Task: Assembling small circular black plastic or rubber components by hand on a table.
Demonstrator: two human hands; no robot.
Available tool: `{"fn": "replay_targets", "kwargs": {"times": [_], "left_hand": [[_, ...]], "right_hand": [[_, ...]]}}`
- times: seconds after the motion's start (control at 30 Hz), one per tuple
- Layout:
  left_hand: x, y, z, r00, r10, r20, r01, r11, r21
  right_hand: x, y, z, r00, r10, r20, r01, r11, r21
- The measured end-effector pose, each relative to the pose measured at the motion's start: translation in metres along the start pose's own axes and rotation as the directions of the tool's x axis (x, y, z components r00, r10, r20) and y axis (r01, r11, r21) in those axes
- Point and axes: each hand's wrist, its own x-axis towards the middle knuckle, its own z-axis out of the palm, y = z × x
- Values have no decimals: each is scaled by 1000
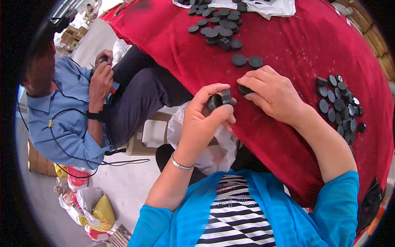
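My left hand (pixel 202 117) is closed round black round caps (pixel 214 102), at least two of them, one showing its ribbed side between thumb and forefinger. It is held just off the table's near edge. On the red cloth (pixel 284 45), my right hand (pixel 275 94) has its fingers closed over another black cap (pixel 245 89), which is partly hidden beneath them. Two flat black caps (pixel 255 62) lie side by side just beyond my right fingers.
A loose pile of black caps (pixel 224 24) spreads toward the far side by a white plastic sheet (pixel 279 7). Another pile (pixel 339 103) lies at the right. At the left sits a co-worker (pixel 66 103) in a blue shirt, handling a small dark object. Filled bags (pixel 96 206) stand on the floor.
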Motion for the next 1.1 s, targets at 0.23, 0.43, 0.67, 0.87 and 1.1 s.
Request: {"fn": "replay_targets", "kwargs": {"times": [0.23, 0.43, 0.67, 0.87, 1.1], "left_hand": [[-10, -14, -25, 909, -347, 231, 397, 549, -736], [-23, -12, -22, 872, -462, 161, 384, 443, -810], [-61, -39, -50, 911, -384, -147, 352, 913, -204], [-63, -40, -36, 970, 199, -138, -42, 699, 713], [-20, 3, 30, 966, 248, -68, -192, 872, 451]], "right_hand": [[2, -5, -2, 999, -2, 38, 3, 1000, -25], [0, -2, 1, 999, -38, -20, 38, 999, 10], [3, -9, -3, 916, 369, 159, -360, 576, 734], [2, -1, -9, 826, 335, 452, -453, -82, 888], [0, -16, -14, 827, 207, 522, -538, 23, 843]]}}
